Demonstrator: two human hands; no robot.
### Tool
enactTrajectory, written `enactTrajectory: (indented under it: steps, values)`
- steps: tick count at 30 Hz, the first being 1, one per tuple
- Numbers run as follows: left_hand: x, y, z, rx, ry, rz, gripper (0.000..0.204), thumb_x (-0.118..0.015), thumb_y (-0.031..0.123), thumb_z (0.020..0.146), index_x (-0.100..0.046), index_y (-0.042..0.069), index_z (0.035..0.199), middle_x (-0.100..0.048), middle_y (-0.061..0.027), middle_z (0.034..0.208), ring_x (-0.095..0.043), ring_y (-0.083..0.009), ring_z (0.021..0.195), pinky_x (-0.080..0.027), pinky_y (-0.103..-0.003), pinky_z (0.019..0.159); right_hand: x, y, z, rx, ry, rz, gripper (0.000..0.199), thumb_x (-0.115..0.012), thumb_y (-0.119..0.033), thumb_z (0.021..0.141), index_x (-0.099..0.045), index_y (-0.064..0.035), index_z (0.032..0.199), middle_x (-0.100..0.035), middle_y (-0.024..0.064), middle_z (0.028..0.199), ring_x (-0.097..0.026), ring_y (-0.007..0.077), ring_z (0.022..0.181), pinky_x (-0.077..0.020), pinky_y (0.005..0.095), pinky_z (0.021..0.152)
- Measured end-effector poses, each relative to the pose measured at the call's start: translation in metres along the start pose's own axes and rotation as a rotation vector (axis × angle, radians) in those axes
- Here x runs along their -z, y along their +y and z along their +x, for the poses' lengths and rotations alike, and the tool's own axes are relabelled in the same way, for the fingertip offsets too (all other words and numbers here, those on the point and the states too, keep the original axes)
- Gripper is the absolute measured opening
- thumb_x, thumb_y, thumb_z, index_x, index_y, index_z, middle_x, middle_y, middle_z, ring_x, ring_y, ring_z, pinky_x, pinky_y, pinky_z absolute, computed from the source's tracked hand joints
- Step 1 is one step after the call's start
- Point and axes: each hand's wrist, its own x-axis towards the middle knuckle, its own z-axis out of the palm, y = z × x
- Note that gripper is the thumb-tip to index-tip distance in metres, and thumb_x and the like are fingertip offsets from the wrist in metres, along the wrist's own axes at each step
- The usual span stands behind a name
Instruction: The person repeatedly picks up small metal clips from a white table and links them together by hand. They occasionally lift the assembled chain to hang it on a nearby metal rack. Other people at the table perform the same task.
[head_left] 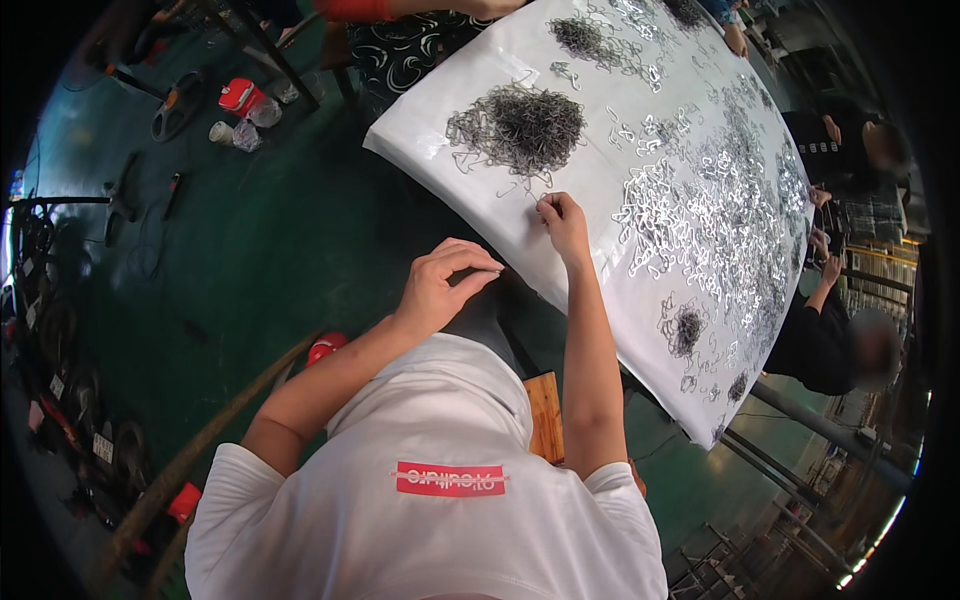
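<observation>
Right hand (562,218): fingers (548,208) pressed together at the tips, pinching something small at the near edge of the counter (600,240), just below the dark wire-clip pile (520,125). Too small to tell exactly what, likely one thin wire piece.

Left hand (445,285): centre frame, off the counter edge, fingers curled in with thumb against fingertips, closed on something thin; the item itself isn't resolvable.

Dark wire-clip pile: upper centre, tangled mound of thin bent grey metal wire, loose strays around its rim, a few lying between the pile and the right hand.

Counter: covered in smooth glossy white plastic sheet, runs diagonally from upper centre to lower right, edges bent by the lens.

Shiny clips (700,215): wide scatter of bright silver bent-wire pieces, right of the hand, spread thin and flat. Smaller dark clump (684,330) at lower right, another dark pile (585,38) at the top.

Person in white t-shirt (430,500), red rectangular patch at the collar, lower centre. Other people in dark clothes at right edge of the counter. Dark green floor (270,250) at left, red container (236,96) and clear cups upper left.
</observation>
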Motion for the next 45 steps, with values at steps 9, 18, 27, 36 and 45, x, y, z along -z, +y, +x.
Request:
enactTrajectory:
  steps: [9, 18, 27, 36, 45]
  values:
    - [-0.015, 0.008, 0.006, -0.012, -0.073, 0.006, 0.016, -0.069, -0.003, 0.075, -0.069, 0.004, 0.089, -0.068, -0.0079, 0.084, -0.063, -0.0212, 0.082, -0.051, -0.030, 0.071, 0.006, -0.072, -0.119, -0.235, 0.020, 0.813, 0.015, -0.062, -0.008, 0.087, -0.058, 0.0025, 0.098, -0.061, 0.0070, 0.084, -0.060, 0.0136, 0.071, -0.0508, 0.0257, 0.068]
    - [-0.035, 0.015, 0.008, 0.069, -0.163, -0.096, 0.024, -0.067, -0.003, 0.078, -0.062, 0.001, 0.101, -0.067, -0.0083, 0.089, -0.067, -0.0168, 0.084, -0.051, -0.026, 0.074, 0.007, -0.082, -0.165, -0.124, 0.165, 0.734, 0.006, -0.066, -0.006, 0.084, -0.062, -0.0043, 0.088, -0.056, -0.0012, 0.091, -0.050, 0.0059, 0.078, -0.0384, 0.0195, 0.064]
    - [-0.062, 0.013, 0.015, -0.085, -0.236, -0.050, 0.029, -0.068, -0.001, 0.075, -0.063, 0.004, 0.103, -0.064, -0.0099, 0.097, -0.062, -0.0221, 0.093, -0.050, -0.031, 0.077, 0.008, -0.071, -0.175, 0.094, 0.474, 0.607, 0.006, -0.064, -0.002, 0.083, -0.059, -0.0016, 0.087, -0.049, 0.0022, 0.098, -0.047, 0.0131, 0.092, -0.0362, 0.0243, 0.083]
    - [-0.155, -0.080, 0.105, -0.313, -0.349, 0.234, 0.022, -0.069, 0.013, 0.078, -0.066, 0.007, 0.099, -0.063, -0.0064, 0.098, -0.055, -0.0247, 0.095, -0.045, -0.037, 0.080, 0.024, -0.052, -0.190, 0.171, 0.548, 0.288, 0.011, -0.070, -0.005, 0.077, -0.062, -0.0025, 0.084, -0.049, 0.0061, 0.095, -0.050, 0.0153, 0.083, -0.0417, 0.0247, 0.070]
    - [-0.261, -0.091, 0.134, -0.052, -0.449, 0.783, 0.025, -0.068, 0.027, 0.077, -0.062, 0.011, 0.095, -0.061, -0.0021, 0.095, -0.054, -0.0212, 0.098, -0.039, -0.041, 0.079, 0.033, -0.039, -0.192, 0.129, 0.557, 0.229, 0.009, -0.069, -0.003, 0.075, -0.063, -0.0018, 0.081, -0.050, 0.0088, 0.095, -0.052, 0.0184, 0.083, -0.0447, 0.0282, 0.070]
